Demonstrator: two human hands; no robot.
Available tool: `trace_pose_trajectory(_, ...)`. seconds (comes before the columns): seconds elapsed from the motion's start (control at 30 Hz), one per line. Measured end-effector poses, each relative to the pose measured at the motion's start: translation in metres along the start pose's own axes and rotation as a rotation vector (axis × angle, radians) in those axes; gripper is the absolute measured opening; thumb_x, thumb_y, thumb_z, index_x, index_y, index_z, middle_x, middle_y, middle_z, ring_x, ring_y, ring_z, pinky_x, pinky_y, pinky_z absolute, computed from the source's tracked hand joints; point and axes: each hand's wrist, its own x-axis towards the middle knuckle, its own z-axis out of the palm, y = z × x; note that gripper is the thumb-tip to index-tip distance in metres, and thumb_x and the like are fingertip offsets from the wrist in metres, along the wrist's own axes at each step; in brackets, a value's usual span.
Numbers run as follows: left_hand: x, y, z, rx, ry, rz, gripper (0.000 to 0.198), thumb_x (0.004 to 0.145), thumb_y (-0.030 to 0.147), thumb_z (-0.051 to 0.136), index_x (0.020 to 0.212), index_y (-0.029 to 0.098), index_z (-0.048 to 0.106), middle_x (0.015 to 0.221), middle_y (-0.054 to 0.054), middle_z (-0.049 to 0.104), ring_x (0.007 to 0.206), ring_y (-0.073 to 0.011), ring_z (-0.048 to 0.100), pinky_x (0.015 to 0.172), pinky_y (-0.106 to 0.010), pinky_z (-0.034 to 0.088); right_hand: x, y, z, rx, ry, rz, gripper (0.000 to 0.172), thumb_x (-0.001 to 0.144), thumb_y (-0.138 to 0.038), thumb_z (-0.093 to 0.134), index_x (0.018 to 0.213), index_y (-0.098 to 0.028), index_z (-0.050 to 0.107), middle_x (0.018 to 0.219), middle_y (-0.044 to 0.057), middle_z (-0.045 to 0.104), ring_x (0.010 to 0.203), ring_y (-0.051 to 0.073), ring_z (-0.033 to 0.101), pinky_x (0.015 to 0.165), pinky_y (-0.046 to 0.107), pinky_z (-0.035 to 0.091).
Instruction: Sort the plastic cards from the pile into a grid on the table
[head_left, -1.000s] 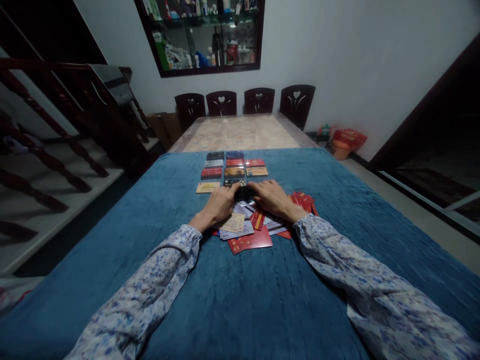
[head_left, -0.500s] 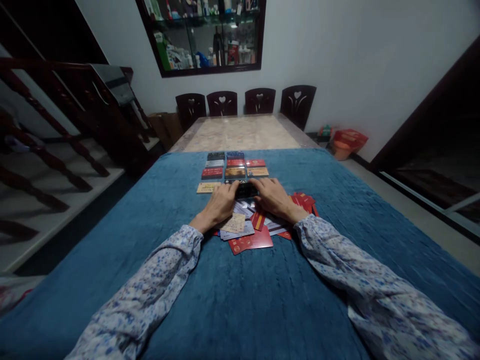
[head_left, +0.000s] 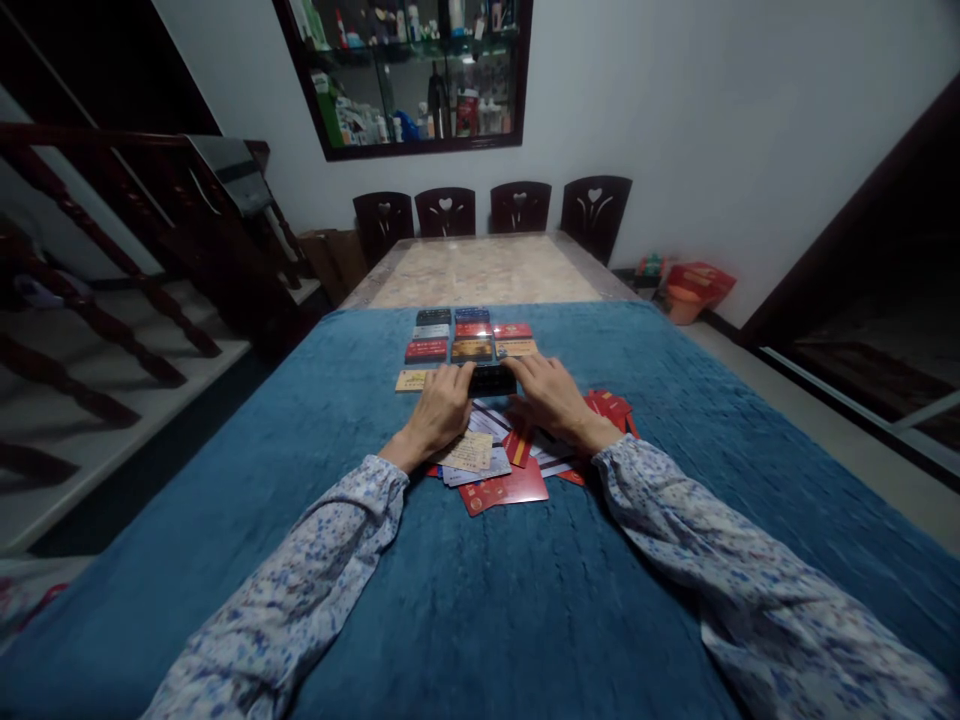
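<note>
Between my two hands is a stack of black cards (head_left: pixel 493 380), low over or on the cloth. My left hand (head_left: pixel 441 408) closes on its left end and my right hand (head_left: pixel 553 398) on its right end, fingers bent over the far side. Below my palms lies a loose heap of cards: a red card (head_left: pixel 510 488), a cream card (head_left: pixel 466 452) and several white and red ones. More red cards (head_left: pixel 611 408) fan out beside my right wrist. Just left of my left fingers sits a yellow card stack (head_left: pixel 412 380).
Beyond my hands, card stacks stand in rows, among them a gold stack (head_left: pixel 472 349), a red stack (head_left: pixel 426 350) and a dark blue one (head_left: pixel 472 315). A blue cloth (head_left: pixel 480 610) covers the near table. Dark chairs (head_left: pixel 520 207) line the far end.
The view has tilted slightly, so everything sits a little lower. Both hands keep their hold on the black cards, with hardly any shift against the rows.
</note>
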Motion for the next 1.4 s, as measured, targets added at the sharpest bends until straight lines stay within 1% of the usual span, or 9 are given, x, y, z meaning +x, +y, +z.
trace_pose_trajectory(0.2, 0.001, 0.001, -0.011, 0.036, 0.046, -0.019, 0.05, 0.09, 0.015, 0.053, 0.139, 0.011, 0.051, 0.136, -0.022, 0.056, 0.125, -0.0351, 0.052, 0.101, -0.048, 0.044, 0.002, -0.003, -0.01, -0.049, 0.049, -0.005, 0.047, 0.089, -0.018, 0.06, 0.136, -0.014, 0.058, 0.13, 0.02, 0.061, 0.113, 0.032, 0.048, 0.083, 0.038, 0.039)
trace_pose_trajectory(0.37, 0.01, -0.005, -0.026, 0.082, -0.005, 0.007, 0.05, 0.091, 0.014, 0.053, 0.141, 0.011, 0.051, 0.138, -0.022, 0.057, 0.129, -0.0357, 0.051, 0.104, -0.05, 0.042, 0.013, -0.001, -0.017, -0.056, 0.016, -0.04, 0.048, 0.092, -0.025, 0.062, 0.138, -0.012, 0.057, 0.129, 0.02, 0.06, 0.115, 0.034, 0.046, 0.085, 0.04, 0.038)
trace_pose_trajectory(0.47, 0.017, -0.014, -0.032, 0.085, -0.007, 0.016, 0.052, 0.089, 0.013, 0.055, 0.141, 0.012, 0.051, 0.139, -0.021, 0.058, 0.131, -0.0359, 0.05, 0.106, -0.049, 0.042, 0.024, 0.002, -0.02, -0.039, 0.003, -0.069, 0.05, 0.093, -0.027, 0.06, 0.14, -0.011, 0.056, 0.129, 0.021, 0.061, 0.114, 0.034, 0.046, 0.085, 0.041, 0.039)
trace_pose_trajectory(0.6, 0.025, -0.029, -0.038, 0.084, -0.026, 0.009, 0.053, 0.088, 0.015, 0.058, 0.141, 0.012, 0.052, 0.138, -0.022, 0.058, 0.129, -0.037, 0.051, 0.103, -0.051, 0.043, 0.043, 0.005, -0.02, -0.022, 0.002, -0.094, 0.048, 0.093, -0.029, 0.058, 0.138, -0.012, 0.057, 0.13, 0.022, 0.06, 0.115, 0.035, 0.046, 0.085, 0.042, 0.039)
trace_pose_trajectory(0.8, 0.04, -0.055, -0.044, 0.116, -0.087, 0.004, 0.052, 0.086, 0.015, 0.059, 0.138, 0.012, 0.053, 0.139, -0.021, 0.058, 0.128, -0.0355, 0.051, 0.101, -0.05, 0.045, 0.073, 0.01, -0.012, -0.015, -0.06, -0.105, 0.046, 0.092, -0.032, 0.061, 0.134, -0.012, 0.059, 0.127, 0.022, 0.061, 0.111, 0.035, 0.046, 0.082, 0.042, 0.039)
trace_pose_trajectory(0.97, 0.054, -0.079, -0.044, 0.093, -0.114, -0.003, 0.05, 0.086, 0.016, 0.06, 0.136, 0.012, 0.055, 0.14, -0.021, 0.058, 0.127, -0.0351, 0.053, 0.099, -0.05, 0.047, 0.1, 0.02, 0.001, 0.009, -0.078, -0.136, 0.042, 0.093, -0.032, 0.061, 0.131, -0.013, 0.062, 0.124, 0.019, 0.062, 0.108, 0.032, 0.046, 0.083, 0.041, 0.04)
trace_pose_trajectory(1.1, 0.065, -0.099, -0.04, 0.064, -0.118, -0.019, 0.046, 0.086, 0.014, 0.057, 0.133, 0.013, 0.059, 0.137, -0.019, 0.06, 0.126, -0.0338, 0.055, 0.102, -0.049, 0.048, 0.121, 0.027, 0.011, 0.029, -0.074, -0.171, 0.039, 0.095, -0.03, 0.06, 0.129, -0.012, 0.063, 0.123, 0.019, 0.063, 0.106, 0.031, 0.047, 0.087, 0.042, 0.041)
trace_pose_trajectory(1.23, 0.079, -0.12, -0.032, 0.01, -0.101, -0.03, 0.045, 0.085, 0.015, 0.057, 0.13, 0.015, 0.062, 0.136, -0.016, 0.061, 0.126, -0.0329, 0.056, 0.106, -0.049, 0.048, 0.14, 0.032, 0.021, 0.035, -0.092, -0.15, 0.038, 0.096, -0.03, 0.061, 0.129, -0.012, 0.066, 0.123, 0.019, 0.065, 0.106, 0.031, 0.049, 0.089, 0.042, 0.042)
trace_pose_trajectory(1.4, 0.101, -0.147, -0.017, -0.011, -0.101, -0.026, 0.048, 0.081, 0.016, 0.06, 0.128, 0.015, 0.064, 0.133, -0.013, 0.064, 0.125, -0.0309, 0.058, 0.108, -0.044, 0.049, 0.165, 0.041, 0.036, 0.02, -0.121, -0.142, 0.038, 0.094, -0.027, 0.063, 0.128, -0.013, 0.068, 0.124, 0.018, 0.067, 0.107, 0.03, 0.051, 0.09, 0.041, 0.041)
